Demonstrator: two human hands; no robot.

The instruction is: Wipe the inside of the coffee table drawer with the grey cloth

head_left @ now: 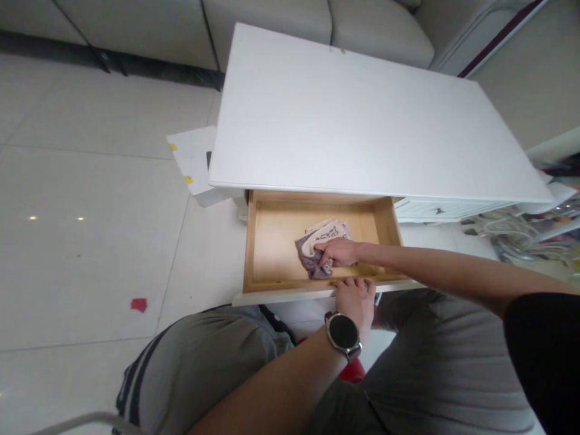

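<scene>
A drawer (pixel 272 285) of pale wood with a white front stands pulled out from under the white table. Inside it lies a crumpled grey-purple and beige cloth (pixel 312 257) with dark printing on it. My right hand (pixel 341 251) reaches in from the right and is closed on the cloth, pressing it to the drawer's bottom; part of the cloth is hidden under the hand. My left hand (pixel 356 300), a watch on its wrist, has its fingers hooked over the top of the drawer's front edge, just below my right hand.
The white tabletop (pixel 362 127) spreads beyond the drawer. A closed drawer with a knob (pixel 438 211) is to the right. A white box (pixel 194 157) stands at the table's left, a grey sofa (pixel 272 30) behind. Coiled cables (pixel 528 232) lie right; a red scrap (pixel 138 304) is on the floor.
</scene>
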